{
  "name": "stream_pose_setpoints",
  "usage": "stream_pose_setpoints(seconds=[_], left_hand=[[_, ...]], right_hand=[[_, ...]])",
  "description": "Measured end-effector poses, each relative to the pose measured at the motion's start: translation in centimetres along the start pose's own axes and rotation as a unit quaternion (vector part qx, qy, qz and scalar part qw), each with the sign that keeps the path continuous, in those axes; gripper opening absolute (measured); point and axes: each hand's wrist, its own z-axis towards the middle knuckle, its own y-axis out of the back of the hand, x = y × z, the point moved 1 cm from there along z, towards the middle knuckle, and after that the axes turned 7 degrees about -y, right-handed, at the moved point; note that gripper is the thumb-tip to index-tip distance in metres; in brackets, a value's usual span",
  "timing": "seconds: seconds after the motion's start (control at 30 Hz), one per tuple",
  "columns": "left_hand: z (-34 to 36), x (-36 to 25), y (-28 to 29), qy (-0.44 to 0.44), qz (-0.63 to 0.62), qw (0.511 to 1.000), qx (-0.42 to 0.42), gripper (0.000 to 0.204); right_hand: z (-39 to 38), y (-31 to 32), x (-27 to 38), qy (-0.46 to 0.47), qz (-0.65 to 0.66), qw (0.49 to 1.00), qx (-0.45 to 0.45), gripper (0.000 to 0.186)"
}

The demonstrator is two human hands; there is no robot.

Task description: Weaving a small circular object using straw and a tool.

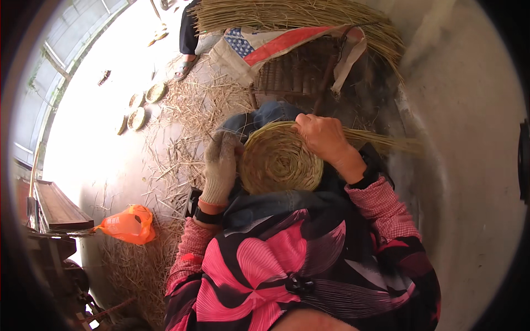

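Observation:
A round woven straw basket (282, 160) rests on my lap, its coiled inside facing up. My left hand (221, 157), in a pale knitted glove, closes on the basket's left rim; its thumb tip shows bare. At the upper right rim, my bare right hand (324, 138) pinches the edge, fingers bent over it. Whatever strand lies under those fingers is hidden. A sheaf of loose straw (383, 140) sticks out to the right from behind my right wrist.
Ahead, a large straw bundle (309, 15) lies over a printed cloth sack (237, 58) on a bamboo chair (284, 76). Straw scraps litter the floor. Several small baskets (156, 92) sit farther left. An orange plastic bag (130, 225) is at left; a person's sandalled foot (185, 67) stands ahead.

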Motion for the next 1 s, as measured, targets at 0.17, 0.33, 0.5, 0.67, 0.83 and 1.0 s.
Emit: stream_pose_setpoints(seconds=[0.17, 0.33, 0.5, 0.67, 0.83, 1.0], left_hand=[[0.1, 1.2, 2.3, 0.054, -0.229, 0.972, -0.020, 0.025], [0.4, 3.9, 12.5, 0.161, -0.128, 0.966, -0.158, 0.026], [-1.5, 4.6, 15.4, -0.008, 0.374, 0.925, -0.060, 0.017], [-2.3, 0.0, 5.7, -0.175, 0.464, 0.860, 0.119, 0.014], [-0.7, -3.4, -0.7, -0.176, 0.518, 0.810, 0.210, 0.017], [0.1, -3.3, -2.1, -0.169, 0.557, 0.782, 0.224, 0.016]], right_hand=[[-0.5, -0.7, 0.1, -0.023, 0.037, 0.999, -0.030, 0.022], [-0.1, -1.0, -0.2, -0.022, 0.055, 0.998, -0.025, 0.022], [0.7, -1.3, -0.1, -0.036, 0.055, 0.998, 0.023, 0.023], [1.2, -1.4, 0.4, -0.037, 0.037, 0.998, 0.040, 0.023], [1.3, -1.3, 0.6, -0.042, 0.019, 0.998, 0.050, 0.023], [1.2, -1.1, 0.7, -0.041, 0.010, 0.998, 0.037, 0.023]])
